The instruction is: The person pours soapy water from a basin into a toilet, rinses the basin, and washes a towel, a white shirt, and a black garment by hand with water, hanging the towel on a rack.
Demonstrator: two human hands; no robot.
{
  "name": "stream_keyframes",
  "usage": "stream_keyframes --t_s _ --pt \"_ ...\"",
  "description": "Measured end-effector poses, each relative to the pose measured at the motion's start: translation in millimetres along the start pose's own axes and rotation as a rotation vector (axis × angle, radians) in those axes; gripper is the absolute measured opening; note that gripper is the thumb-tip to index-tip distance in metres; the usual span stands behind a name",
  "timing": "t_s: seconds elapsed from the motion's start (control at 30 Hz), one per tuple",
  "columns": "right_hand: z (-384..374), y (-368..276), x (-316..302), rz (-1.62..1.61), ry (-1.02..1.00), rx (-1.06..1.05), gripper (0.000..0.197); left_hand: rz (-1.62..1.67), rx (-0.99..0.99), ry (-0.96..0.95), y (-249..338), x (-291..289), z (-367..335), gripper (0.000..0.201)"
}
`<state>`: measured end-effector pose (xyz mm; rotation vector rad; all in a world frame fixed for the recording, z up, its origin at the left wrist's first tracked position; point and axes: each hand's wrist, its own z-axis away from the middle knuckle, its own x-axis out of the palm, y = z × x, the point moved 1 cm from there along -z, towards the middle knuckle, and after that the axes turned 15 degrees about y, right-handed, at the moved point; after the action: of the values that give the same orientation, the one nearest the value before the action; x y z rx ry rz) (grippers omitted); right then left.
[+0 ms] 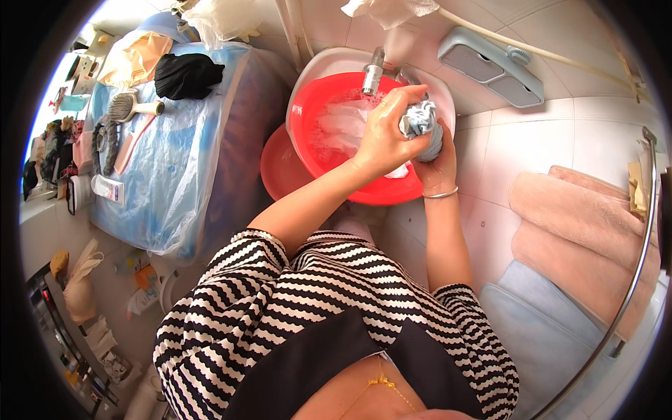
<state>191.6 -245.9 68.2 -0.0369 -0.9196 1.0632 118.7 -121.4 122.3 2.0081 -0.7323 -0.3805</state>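
Note:
Both my hands grip a bunched, light blue-grey cloth [422, 124] over the right side of a red basin [299, 119]. My left hand [389, 133] is closed on its upper part, thumb and fingers around it. My right hand [442, 162], with a silver bangle at the wrist, is wrapped round the lower part. In the basin, white fabric [341, 124] lies in sudsy water. The basin sits in a white sink [318, 66], below a metal faucet [373, 73]. Cloth folds inside my palms are hidden.
A second red basin [276, 168] stands lower at the left. Beyond it, a blue plastic-covered surface [178, 161] carries a hairbrush [133, 107], black cloth [187, 75] and a pink comb [133, 145]. Towels [574, 217] hang on a metal rail [633, 280] at right, near a grey wall-mounted holder [493, 66].

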Motion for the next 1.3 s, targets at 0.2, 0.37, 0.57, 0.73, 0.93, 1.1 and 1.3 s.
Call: stream_keyframes --t_s 0.2,0.37,0.57,0.73,0.93,1.1,1.3 --pt "-18 -19 9 0.141 -0.318 0.303 0.029 0.037 0.346 -0.224 11 -12 -8 0.049" --pt "-3 -29 63 0.770 -0.302 0.111 0.022 0.105 0.715 -0.385 10 -13 -7 0.017" --pt "-5 -21 96 1.107 -0.320 0.129 0.026 0.091 0.873 -0.482 -2 -9 -3 0.010" --pt "-22 -11 98 1.279 -0.426 0.125 0.028 0.019 1.004 -0.631 -12 -7 -1 0.009" --pt "-36 -3 91 1.459 -0.562 -0.083 0.025 0.031 1.131 -0.646 -21 -1 3 0.010" --pt "-61 11 81 1.732 -0.700 -0.475 0.022 -0.020 1.213 -0.805 -34 -1 4 0.013" --pt "-67 36 60 1.822 -0.326 -0.629 0.016 -0.090 1.335 -1.031 -62 -1 25 0.017"
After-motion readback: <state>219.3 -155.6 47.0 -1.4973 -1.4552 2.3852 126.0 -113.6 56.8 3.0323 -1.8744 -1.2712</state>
